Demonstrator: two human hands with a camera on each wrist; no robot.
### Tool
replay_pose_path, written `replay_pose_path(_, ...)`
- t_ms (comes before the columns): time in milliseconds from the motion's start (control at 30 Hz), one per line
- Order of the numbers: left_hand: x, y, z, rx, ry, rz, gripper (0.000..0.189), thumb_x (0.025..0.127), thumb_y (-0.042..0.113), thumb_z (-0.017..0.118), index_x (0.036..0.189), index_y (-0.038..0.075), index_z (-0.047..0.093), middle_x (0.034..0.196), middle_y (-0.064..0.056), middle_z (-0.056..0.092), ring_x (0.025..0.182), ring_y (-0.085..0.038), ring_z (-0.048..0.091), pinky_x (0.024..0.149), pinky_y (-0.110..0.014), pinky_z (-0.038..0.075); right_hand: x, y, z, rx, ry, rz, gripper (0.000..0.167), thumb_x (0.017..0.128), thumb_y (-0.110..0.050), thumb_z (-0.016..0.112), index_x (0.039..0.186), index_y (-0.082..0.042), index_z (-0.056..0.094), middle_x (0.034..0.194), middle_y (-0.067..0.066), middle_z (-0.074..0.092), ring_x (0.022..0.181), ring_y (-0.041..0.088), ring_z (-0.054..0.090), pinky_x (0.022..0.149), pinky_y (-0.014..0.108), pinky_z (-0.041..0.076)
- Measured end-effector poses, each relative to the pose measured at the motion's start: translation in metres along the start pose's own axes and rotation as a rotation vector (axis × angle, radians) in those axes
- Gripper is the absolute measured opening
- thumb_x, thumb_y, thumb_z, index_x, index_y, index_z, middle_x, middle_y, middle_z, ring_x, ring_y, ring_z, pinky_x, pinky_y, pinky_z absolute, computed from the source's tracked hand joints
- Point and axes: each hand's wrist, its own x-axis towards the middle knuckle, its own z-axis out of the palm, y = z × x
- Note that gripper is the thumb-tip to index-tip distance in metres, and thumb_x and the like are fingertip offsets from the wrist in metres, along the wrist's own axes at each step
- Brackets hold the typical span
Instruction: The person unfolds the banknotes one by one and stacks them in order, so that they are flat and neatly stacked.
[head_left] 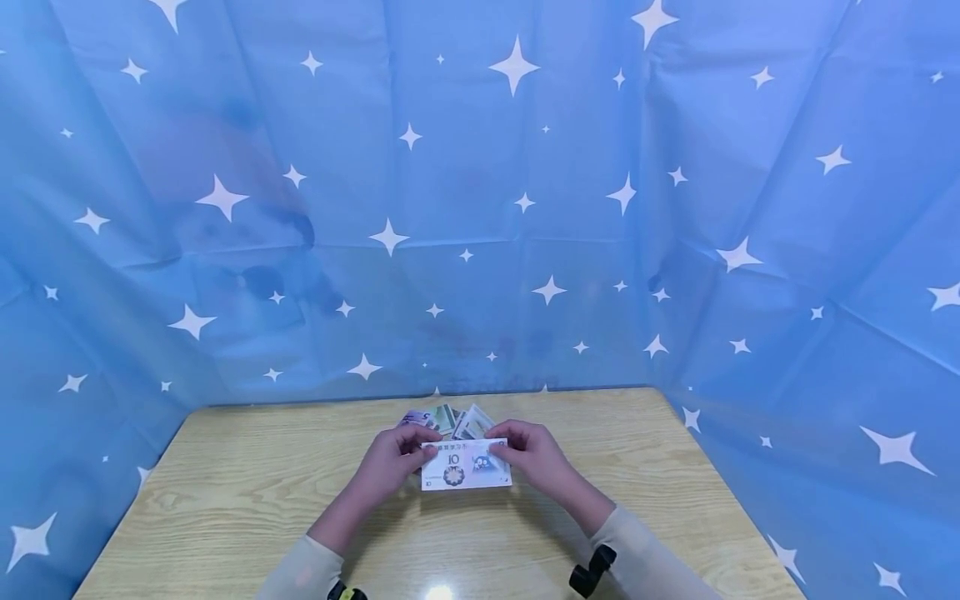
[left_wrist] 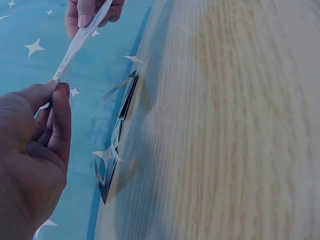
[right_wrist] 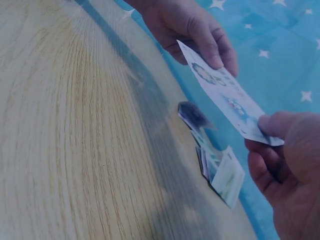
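A white play banknote [head_left: 468, 475], printed with a 10, a dark round emblem and a blue cartoon figure, is stretched out between both hands above the table. My left hand [head_left: 386, 467] pinches its left end, thumb on the printed face and fingers behind. At the opposite end my right hand [head_left: 540, 462] pinches it the same way. Seen from the right wrist, the note [right_wrist: 220, 92] slants between the hands. Just beyond it lie several more notes in a loose, overlapping pile [right_wrist: 227, 180], partly hidden by the held note in the head view.
The wood-grain table [head_left: 247, 467] spreads out beneath both arms. Behind its far edge hangs a blue curtain [head_left: 465, 208] with white stars, which also runs along both sides. A black wrist device [head_left: 592, 571] shows on the right sleeve.
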Motion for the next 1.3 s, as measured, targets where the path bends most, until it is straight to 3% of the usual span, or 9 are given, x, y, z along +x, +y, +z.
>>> replay_pose_path(267,-0.002,0.0,0.0,0.007,-0.007,0.028,0.017,0.104,0.01,0.079,0.12,0.008,0.083,0.09,-0.004,0.065,0.08,-0.02,0.055,0.063,-0.024,0.049,-0.002,-0.001,0.0,-0.006,0.003,0.013,0.017,0.107,-0.013,0.076,0.122,-0.015,0.082,0.099,0.003,0.073,0.082,0.02,0.057,0.069,0.025,0.046)
replay_pose_path(433,-0.002,-0.002,-0.001,0.034,-0.018,0.04,0.015,0.104,0.009,0.079,0.118,0.011,0.083,0.091,-0.002,0.066,0.08,-0.019,0.057,0.064,-0.025,0.05,-0.002,-0.001,0.001,-0.003,-0.001,0.01,0.019,0.106,-0.012,0.076,0.124,-0.007,0.081,0.098,0.005,0.072,0.082,0.02,0.057,0.068,0.024,0.046)
replay_pose_path(733,-0.002,-0.012,0.001,0.085,-0.13,0.008,0.018,0.103,0.007,0.078,0.118,0.015,0.083,0.101,0.002,0.073,0.087,-0.019,0.063,0.068,-0.027,0.055,-0.003,0.019,0.005,-0.067,-0.052,0.022,0.017,0.105,-0.011,0.076,0.12,-0.017,0.083,0.104,-0.001,0.075,0.086,0.02,0.062,0.072,0.026,0.05)
replay_pose_path(967,-0.001,-0.021,0.005,0.183,-0.219,0.04,0.019,0.1,0.008,0.08,0.116,0.017,0.082,0.105,0.005,0.073,0.095,-0.016,0.066,0.081,-0.031,0.056,-0.005,0.029,0.011,-0.121,-0.085,-0.004,0.016,0.104,-0.009,0.076,0.117,-0.017,0.082,0.103,-0.005,0.074,0.083,0.017,0.063,0.07,0.025,0.052)
replay_pose_path(1167,0.0,-0.023,0.006,0.251,-0.243,0.066,0.019,0.101,0.006,0.079,0.117,0.016,0.081,0.105,0.006,0.073,0.096,-0.014,0.067,0.084,-0.033,0.056,-0.003,0.035,0.012,-0.213,-0.106,-0.046,0.015,0.104,-0.01,0.077,0.116,-0.018,0.083,0.101,-0.007,0.073,0.082,0.013,0.062,0.07,0.026,0.052)
replay_pose_path(1300,0.001,-0.023,0.005,0.296,-0.25,0.079,0.02,0.102,0.006,0.079,0.118,0.017,0.081,0.106,0.007,0.073,0.096,-0.012,0.066,0.084,-0.033,0.055,-0.001,0.038,0.011,-0.293,-0.13,-0.078,0.015,0.104,-0.012,0.078,0.117,-0.02,0.082,0.107,-0.01,0.073,0.089,0.01,0.064,0.077,0.027,0.055)
